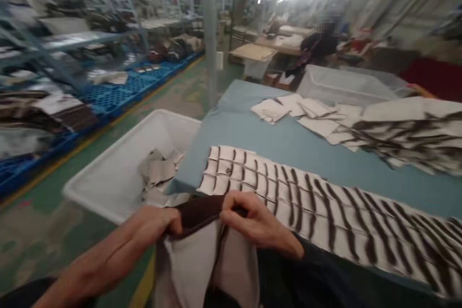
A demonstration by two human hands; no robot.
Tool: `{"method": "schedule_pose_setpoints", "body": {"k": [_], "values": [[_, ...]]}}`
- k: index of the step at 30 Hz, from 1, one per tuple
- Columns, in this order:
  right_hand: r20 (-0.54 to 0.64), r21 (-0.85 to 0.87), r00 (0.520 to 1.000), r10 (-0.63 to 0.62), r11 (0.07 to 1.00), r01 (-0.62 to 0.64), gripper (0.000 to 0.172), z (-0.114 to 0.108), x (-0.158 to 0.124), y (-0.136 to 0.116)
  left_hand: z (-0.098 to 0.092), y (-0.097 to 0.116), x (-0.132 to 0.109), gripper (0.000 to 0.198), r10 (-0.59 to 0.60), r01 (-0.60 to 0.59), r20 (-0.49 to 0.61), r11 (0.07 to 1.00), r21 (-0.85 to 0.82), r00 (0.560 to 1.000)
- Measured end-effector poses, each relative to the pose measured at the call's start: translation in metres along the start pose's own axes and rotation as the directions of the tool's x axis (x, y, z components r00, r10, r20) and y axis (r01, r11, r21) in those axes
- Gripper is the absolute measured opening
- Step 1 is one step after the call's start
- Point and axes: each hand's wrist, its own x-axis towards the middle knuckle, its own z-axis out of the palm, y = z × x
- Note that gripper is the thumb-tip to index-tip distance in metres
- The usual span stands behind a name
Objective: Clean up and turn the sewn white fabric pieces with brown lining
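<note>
A beige fabric piece with a dark brown band [202,212] hangs between my two hands at the near edge of the table. My left hand [155,221] is closed on the left end of the band. At the band's right end my right hand [249,216] pinches the cloth, thumb and fingers together. Below the band the beige cloth [193,262] falls in folds with a dark gap between them. Just beyond my hands, overlapping rows of beige pieces with dark edges [260,173] lie on the blue-covered table [231,125].
A white bin [108,178] with grey-beige cloth inside stands left of the table. More beige pieces [325,118] are heaped at the far right, near a clear plastic bin [346,84]. A metal post [211,33] rises behind the table. A person [323,41] in dark clothes is beyond.
</note>
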Motion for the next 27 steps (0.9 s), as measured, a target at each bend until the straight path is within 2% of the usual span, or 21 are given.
{"method": "schedule_pose_setpoints", "body": {"k": [2,4,8,10,13,15,18,22,24,27], "values": [[0.032,-0.012,0.999,-0.011,1.000,0.012,0.057,0.001,0.009,0.014,-0.017,-0.001,-0.030,0.059,-0.070,0.070,-0.022,0.997,-0.018,0.997],[0.065,-0.028,0.998,-0.009,1.000,0.010,0.059,0.004,0.014,0.020,-0.021,0.002,-0.039,0.063,-0.079,0.078,-0.014,0.995,-0.066,0.997],[0.090,-0.071,0.996,0.012,0.997,-0.006,0.056,0.019,0.022,0.025,-0.019,0.006,-0.040,0.037,-0.024,0.030,0.066,0.996,-0.087,0.998],[0.105,-0.087,0.994,0.013,0.996,-0.004,0.051,0.026,0.026,0.028,-0.017,0.007,-0.042,0.024,-0.022,0.025,0.064,0.998,-0.051,0.998],[0.131,-0.114,0.991,-0.004,0.993,0.019,0.039,0.033,0.030,0.030,-0.016,0.006,-0.045,0.017,-0.046,0.047,0.021,0.998,-0.029,0.999],[0.142,-0.137,0.990,-0.022,0.990,0.042,0.031,0.035,0.032,0.028,-0.016,0.006,-0.046,0.018,-0.042,0.043,0.032,0.998,-0.047,0.999],[0.174,-0.222,0.975,-0.135,0.960,0.173,0.022,0.033,0.034,0.019,-0.017,0.006,-0.044,0.024,-0.034,0.039,0.059,0.995,-0.090,0.998],[0.280,-0.315,0.911,-0.303,0.867,0.386,0.012,0.031,0.036,-0.001,-0.022,0.007,-0.038,0.027,0.012,-0.007,0.031,0.991,-0.130,0.999],[0.322,-0.288,0.872,-0.368,0.839,0.461,0.021,0.034,0.036,-0.009,-0.025,0.010,-0.035,0.027,0.040,-0.036,0.023,0.988,-0.149,0.999],[0.307,-0.249,0.838,-0.452,0.811,0.529,0.043,0.042,0.037,-0.014,-0.027,0.014,-0.029,0.028,0.058,-0.056,0.012,0.984,-0.167,0.998]]}}
